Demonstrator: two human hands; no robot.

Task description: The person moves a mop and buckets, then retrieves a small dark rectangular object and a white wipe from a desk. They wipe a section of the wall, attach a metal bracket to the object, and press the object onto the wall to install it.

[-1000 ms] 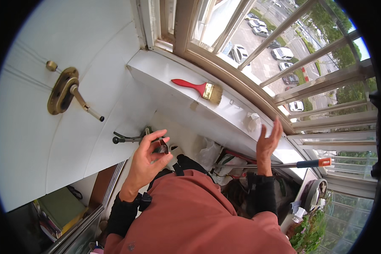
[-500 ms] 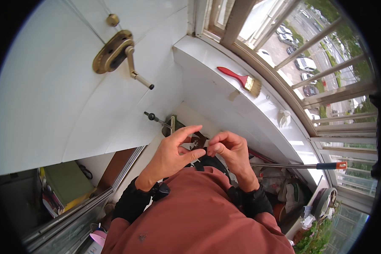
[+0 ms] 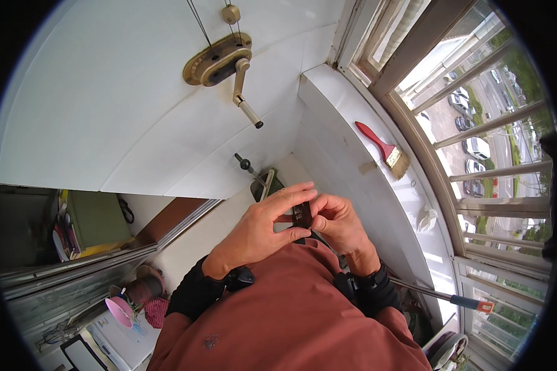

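Note:
Both hands are held close together in front of my rust-red top. My left hand [image 3: 269, 217] is curved open, thumb and fingers apart, its fingertips close to the right fingers. The fingers of my right hand [image 3: 342, 226] are pinched together; whatever they hold, if anything, is too small or hidden to name. A dark brown patch [image 3: 301, 215] shows in the gap between the hands; I cannot tell whether it is held or lies behind them. Dark cuffs and black bands are round both wrists.
A brass hand crank [image 3: 220, 60] is mounted on the white wall. On the sill to the right lie a red-handled paintbrush [image 3: 384, 149] and crumpled white tissue [image 3: 427, 219]. A long pole [image 3: 424, 289] leans at my right. A pink dish [image 3: 120, 311] is at lower left.
My view has turned, so the crank and paintbrush sit farther right and the pole lower. The hands have drawn slightly closer together, with the right fingertips nearer the left ones.

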